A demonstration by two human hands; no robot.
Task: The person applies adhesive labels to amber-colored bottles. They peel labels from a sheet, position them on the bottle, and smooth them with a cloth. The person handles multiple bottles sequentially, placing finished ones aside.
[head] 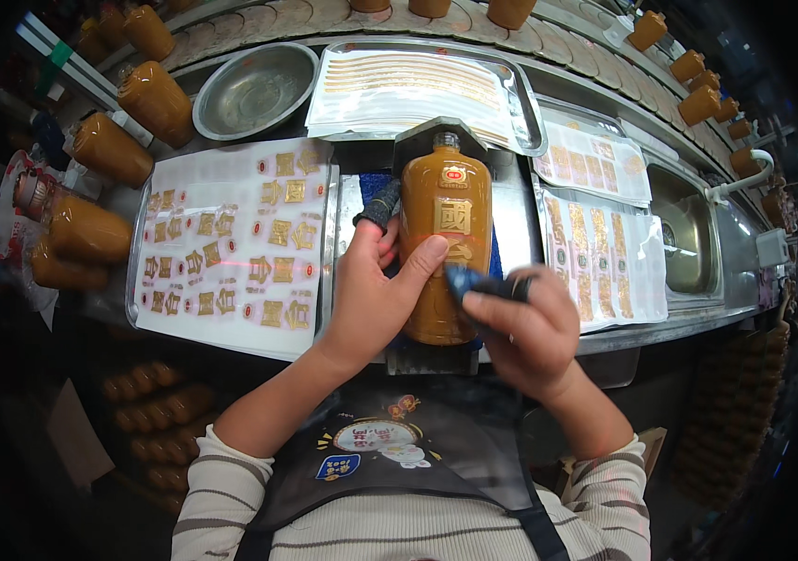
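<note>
A brown glazed bottle (445,308) lies on its back in front of me, its neck pointing away. It carries a small red and gold emblem and raised gold characters down its front. My left hand (378,280) grips the bottle from the left, its thumb pressed over the lower gold character. A dark fabric sleeve (380,205) covers its index finger. My right hand (532,322) is blurred at the bottle's right side, with dark and blue material (466,284) about its fingertips. I cannot tell whether that is finger covers or a held cloth. A dark angular holder (409,144) sits behind the bottle's neck.
On the left, a tray (134,308) bears a sheet of gold character decals. Strip decals lie on the rear tray (532,119), beside a metal bowl (259,91). More decal sheets (641,273) lie right, before a sink (687,245). Several brown bottles (153,102) stand left; a plated conveyor (301,24) runs behind.
</note>
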